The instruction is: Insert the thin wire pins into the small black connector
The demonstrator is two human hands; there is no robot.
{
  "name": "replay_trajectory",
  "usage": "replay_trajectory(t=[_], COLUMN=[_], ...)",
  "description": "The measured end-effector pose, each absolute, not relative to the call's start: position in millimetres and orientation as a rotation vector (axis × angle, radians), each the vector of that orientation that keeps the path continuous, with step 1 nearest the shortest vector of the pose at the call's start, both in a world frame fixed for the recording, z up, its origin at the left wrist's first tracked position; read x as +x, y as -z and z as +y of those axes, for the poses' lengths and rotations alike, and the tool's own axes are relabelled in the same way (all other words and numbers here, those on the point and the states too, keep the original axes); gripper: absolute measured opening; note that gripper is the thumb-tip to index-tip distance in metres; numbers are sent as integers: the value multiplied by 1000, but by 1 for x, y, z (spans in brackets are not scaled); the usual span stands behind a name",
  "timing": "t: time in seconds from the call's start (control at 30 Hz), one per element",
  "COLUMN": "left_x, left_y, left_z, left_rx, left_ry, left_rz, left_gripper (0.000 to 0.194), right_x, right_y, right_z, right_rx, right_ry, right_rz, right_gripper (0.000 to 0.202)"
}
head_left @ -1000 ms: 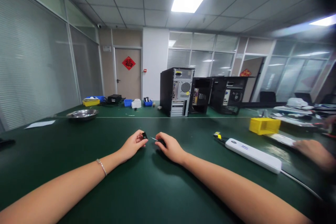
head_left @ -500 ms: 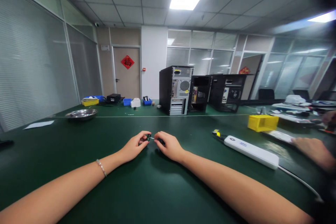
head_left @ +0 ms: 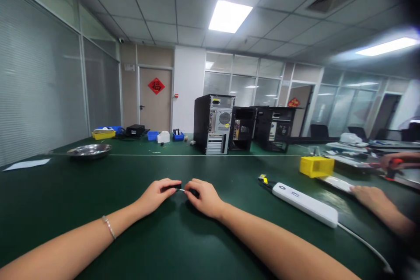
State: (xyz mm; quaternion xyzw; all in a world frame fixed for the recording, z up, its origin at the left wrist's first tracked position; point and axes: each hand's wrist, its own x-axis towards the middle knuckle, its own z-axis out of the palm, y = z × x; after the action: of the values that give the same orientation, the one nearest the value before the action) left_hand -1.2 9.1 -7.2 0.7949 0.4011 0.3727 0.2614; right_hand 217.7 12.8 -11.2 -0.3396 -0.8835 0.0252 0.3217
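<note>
- left hand [head_left: 156, 194] and right hand [head_left: 204, 197] meet fingertip to fingertip on the green table [head_left: 131, 227], each pinching one end of a small dark part [head_left: 181, 190]
- part's long axis: left-right, level, just above the mat; detail too small to tell
- yellow bin [head_left: 316, 166] at right, contents hidden
- steel bowl [head_left: 89, 151] far left, contents not visible
- white power strip [head_left: 305, 204] right of hands

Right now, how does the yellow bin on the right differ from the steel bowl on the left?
The yellow bin is a boxy, matte plastic container with straight walls; the steel bowl is round, shallow and shiny. The bin stands beside the white power strip, near another person's hand; the bowl sits alone at the far left by a sheet of paper. Both rest on the green table.
</note>
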Motion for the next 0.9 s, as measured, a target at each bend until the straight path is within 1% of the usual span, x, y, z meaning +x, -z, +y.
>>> replay_trajectory(t=[0.17,0.4,0.67,0.9], left_x=[-4,-1,-4,-6], left_y=[11,9,7,4], left_z=[12,8,10,9], left_rx=[2144,2291,1967,1888], left_ry=[-958,-939,-831,-803], left_rz=[1069,1133,993,946], left_gripper=[34,32,40,40], right_x=[219,219,220,221], right_y=[11,10,12,11], right_z=[12,12,15,16], right_rx=[-880,-901,-850,-774], right_ry=[-68,-74,-167,-209], right_rz=[-2349,-2377,-2352,-2346], right_gripper=[9,8,9,8])
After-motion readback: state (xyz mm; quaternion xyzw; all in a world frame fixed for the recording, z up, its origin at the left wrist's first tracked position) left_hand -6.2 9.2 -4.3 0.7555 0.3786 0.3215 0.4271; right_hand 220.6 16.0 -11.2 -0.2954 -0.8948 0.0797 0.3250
